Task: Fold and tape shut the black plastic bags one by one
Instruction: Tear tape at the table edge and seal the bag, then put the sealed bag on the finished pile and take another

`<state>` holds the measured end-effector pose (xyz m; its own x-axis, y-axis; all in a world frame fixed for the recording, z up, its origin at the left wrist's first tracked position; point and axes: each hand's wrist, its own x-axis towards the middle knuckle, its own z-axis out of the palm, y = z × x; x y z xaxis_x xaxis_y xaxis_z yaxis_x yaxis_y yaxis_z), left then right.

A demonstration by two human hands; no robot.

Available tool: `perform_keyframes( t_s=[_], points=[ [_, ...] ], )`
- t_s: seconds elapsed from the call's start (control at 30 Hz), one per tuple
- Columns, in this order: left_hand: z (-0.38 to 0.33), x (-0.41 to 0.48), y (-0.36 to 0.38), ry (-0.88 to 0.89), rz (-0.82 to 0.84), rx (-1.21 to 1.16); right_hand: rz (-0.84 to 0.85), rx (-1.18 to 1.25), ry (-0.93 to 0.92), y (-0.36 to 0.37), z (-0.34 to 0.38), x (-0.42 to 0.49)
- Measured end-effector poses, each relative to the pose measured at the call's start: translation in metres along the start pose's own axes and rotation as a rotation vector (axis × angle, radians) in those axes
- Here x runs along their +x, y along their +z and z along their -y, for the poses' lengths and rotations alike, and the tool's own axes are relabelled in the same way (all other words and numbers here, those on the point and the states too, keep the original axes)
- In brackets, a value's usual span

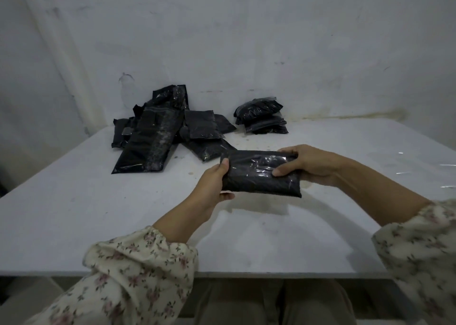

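A folded black plastic bag [256, 176], shiny with clear tape across its top, is held just above the white table [98, 213] between both hands. My left hand [213, 184] grips its left end, thumb on top and fingers underneath. My right hand [311, 164] grips the right end with the thumb pressed on the taped face. A loose heap of unfolded black bags [158, 132] lies at the back left of the table. A small stack of folded black bags [261, 116] sits at the back middle by the wall.
The table butts against a stained white wall [246, 40]. A strip of clear tape or film [444, 176] glints at the table's right edge. The table's front edge runs just above my lap.
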<state>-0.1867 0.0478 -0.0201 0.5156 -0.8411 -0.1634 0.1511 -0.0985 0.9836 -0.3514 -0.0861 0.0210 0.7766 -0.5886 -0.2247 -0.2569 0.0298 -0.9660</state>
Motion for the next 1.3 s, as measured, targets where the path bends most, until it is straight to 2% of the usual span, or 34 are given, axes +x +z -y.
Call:
perform_keyframes(
  t_s=[0.1,0.27,0.4,0.5,0.6,0.67,0.73,0.83,0.93,1.0,1.1,1.2,1.3],
  points=[
    [0.005,-0.001,0.003,-0.021,-0.041,-0.111,-0.171,0.329,-0.039,0.009,-0.022,0.008],
    [0.008,-0.001,0.006,-0.031,-0.046,-0.297,-0.234,0.593,-0.090,0.028,-0.042,0.011],
    [0.008,0.010,0.003,0.006,-0.115,-0.246,-0.216,0.566,-0.045,0.032,-0.039,0.006],
    [0.003,0.015,0.002,-0.006,-0.094,-0.319,-0.215,0.505,-0.077,0.036,-0.033,0.009],
    [-0.009,0.024,0.004,-0.081,-0.059,-0.473,-0.335,0.754,-0.039,0.038,-0.028,0.023],
    [-0.018,0.038,0.007,-0.107,-0.066,-0.546,-0.318,0.893,-0.046,0.041,-0.024,0.034],
    [-0.027,0.056,0.010,-0.116,-0.061,-0.561,-0.274,0.856,-0.049,0.046,-0.017,0.048],
    [-0.036,0.088,0.015,-0.132,-0.038,-0.529,-0.337,0.797,-0.016,0.046,-0.004,0.079],
    [-0.049,0.121,0.013,-0.074,-0.063,-0.384,-0.477,0.819,-0.019,0.029,0.017,0.123],
    [-0.057,0.149,0.006,0.029,-0.151,-0.106,-0.553,0.840,-0.049,0.011,0.033,0.158],
    [-0.064,0.190,-0.013,0.170,-0.292,0.300,-0.584,0.830,-0.072,-0.012,0.055,0.211],
    [-0.063,0.222,-0.032,0.139,-0.440,0.679,-0.627,0.858,-0.085,-0.021,0.074,0.256],
    [-0.060,0.242,-0.045,0.073,-0.498,0.852,-0.641,1.040,-0.058,-0.029,0.080,0.294]
  ],
)
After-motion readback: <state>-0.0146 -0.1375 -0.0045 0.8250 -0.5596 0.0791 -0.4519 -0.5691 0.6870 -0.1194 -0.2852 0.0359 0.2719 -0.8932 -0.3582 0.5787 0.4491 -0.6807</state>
